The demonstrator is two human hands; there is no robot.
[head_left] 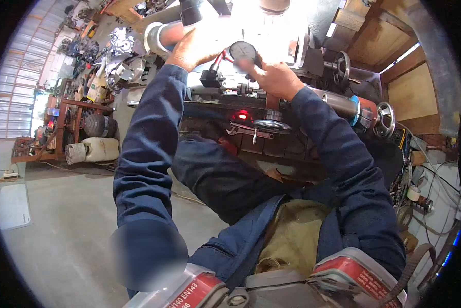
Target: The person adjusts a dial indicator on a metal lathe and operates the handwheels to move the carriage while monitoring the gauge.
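A round dial indicator point(242, 51) with a pale face stands over the bright machine bed. My right hand point(277, 78) is at its lower right edge, with the fingers closed round the gauge; a blurred patch covers some fingertips. A red-tipped arm point(219, 59) slants beside the dial, above a black block-shaped stand base point(211, 78). My left hand point(190, 50) reaches in at the left, next to an orange-red cylinder point(171, 36). Strong glare washes out its fingers, so what they touch is hidden. Both forearms wear dark blue sleeves.
Below the bed are a handwheel point(271, 124), a wrench point(251, 132) and a lit red lamp point(242, 117). Another handwheel point(385, 119) sits at the right. A cluttered shelf point(61, 123) and a pale tank point(99, 150) stand at the left. My knee is close to the machine.
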